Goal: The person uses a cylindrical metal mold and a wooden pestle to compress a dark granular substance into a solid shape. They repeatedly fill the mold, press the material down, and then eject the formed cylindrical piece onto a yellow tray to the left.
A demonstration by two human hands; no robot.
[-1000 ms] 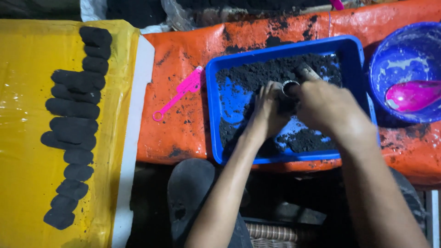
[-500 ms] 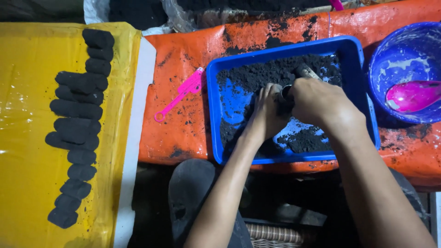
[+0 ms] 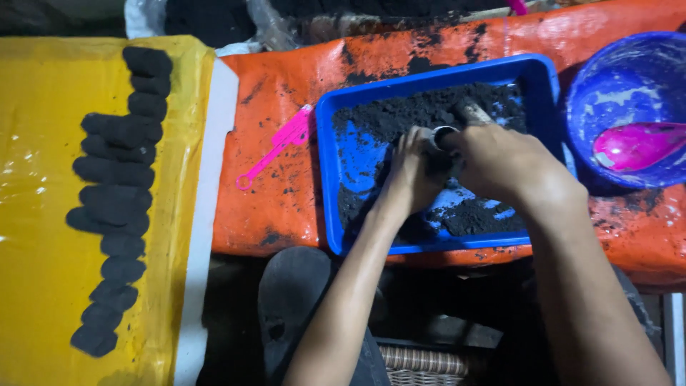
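Over the last second the two hands have barely shifted: they stay bunched together over the middle of the blue tray [image 3: 325,150], and the small metal tube mould [image 3: 444,133] remains between them. That suggests the packing of black powder into the tube is ongoing rather than finished.

The left hand [image 3: 409,171] is curled, fingers pressed against the tube's side and down into the black charcoal powder [image 3: 421,107]. The right hand [image 3: 500,161] is closed over the tube from the right, covering most of it; only the round open rim shows. How tightly either hand grips cannot be told.

The powder lies mostly along the tray's far edge and near right corner, with bare blue at the left. On the orange sheet [image 3: 286,207], left of the tray, lies a pink scoop [image 3: 275,148]. Off the tray's right edge sits a purple bowl [image 3: 607,78] holding a pink ladle [image 3: 636,145]. On the yellow sheet [image 3: 36,250] at far left runs a column of black briquettes [image 3: 118,193].
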